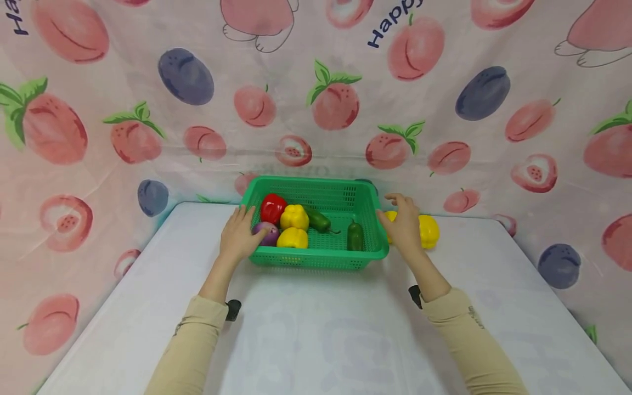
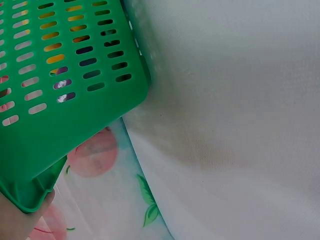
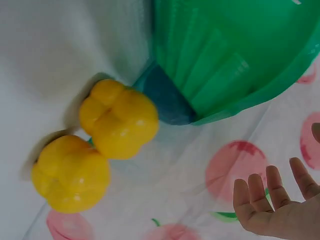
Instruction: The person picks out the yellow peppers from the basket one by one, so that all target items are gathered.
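Fingers of my left hand [image 1: 237, 235] gripped the left rim of the green basket [image 1: 316, 257]; those of my right hand [image 1: 406, 224] were spread, empty, beside its right end. Between both hands, it contained mixed vegetables [image 1: 294, 218]. Two yellow peppers [image 3: 125, 120] lay rightward on the worktop [image 1: 316, 329].
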Available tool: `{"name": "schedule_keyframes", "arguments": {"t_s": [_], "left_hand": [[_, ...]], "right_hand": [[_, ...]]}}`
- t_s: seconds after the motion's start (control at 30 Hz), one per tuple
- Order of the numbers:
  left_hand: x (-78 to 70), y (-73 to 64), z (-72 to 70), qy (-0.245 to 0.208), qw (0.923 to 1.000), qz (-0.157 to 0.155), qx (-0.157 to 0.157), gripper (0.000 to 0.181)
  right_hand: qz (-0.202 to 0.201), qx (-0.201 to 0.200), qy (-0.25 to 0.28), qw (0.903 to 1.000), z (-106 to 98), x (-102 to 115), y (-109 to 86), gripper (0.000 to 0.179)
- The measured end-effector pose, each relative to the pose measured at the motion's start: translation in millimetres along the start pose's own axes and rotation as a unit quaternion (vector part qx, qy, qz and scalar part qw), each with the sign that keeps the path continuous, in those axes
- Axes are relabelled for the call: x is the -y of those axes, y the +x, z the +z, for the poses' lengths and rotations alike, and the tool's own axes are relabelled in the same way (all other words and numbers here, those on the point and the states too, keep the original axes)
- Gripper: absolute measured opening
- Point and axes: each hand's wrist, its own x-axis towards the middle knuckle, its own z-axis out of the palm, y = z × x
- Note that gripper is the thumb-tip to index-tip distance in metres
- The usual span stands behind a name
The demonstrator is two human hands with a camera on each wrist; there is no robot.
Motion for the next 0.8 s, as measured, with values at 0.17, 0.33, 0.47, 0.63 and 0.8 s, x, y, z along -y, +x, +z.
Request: {"name": "schedule_keyframes", "arguments": {"t_s": [0.17, 0.33, 0.47, 0.63, 0.8], "left_hand": [[0.5, 0.9, -1.5, 0.000, 1.0000, 0.000, 0.001, 0.072], [1.6, 1.4, -0.4, -0.002, 1.0000, 0.000, 0.001, 0.072], [1.1, 1.3, 0.4, -0.001, 1.0000, 0.002, -0.001, 0.072], [-0.2, 0.4, -0.1, 0.001, 1.0000, 0.002, -0.004, 0.071], [-0.8, -0.2, -0.2, 0.001, 1.0000, 0.000, -0.003, 0.071]], "right_hand": [[-0.036, 0.015, -0.060, 0.9975, 4, 14, -0.6, 0.044], [-0.064, 0.033, -0.111, 0.9912, 8, 28, -1.3, 0.047], [-0.081, 0.055, -0.119, 0.9881, 12, 37, 1.5, 0.050], [-0.096, 0.087, -0.129, 0.9831, 18, 46, 5.2, 0.055], [-0.096, 0.121, -0.127, 0.9799, 26, 51, 9.3, 0.058]]}}
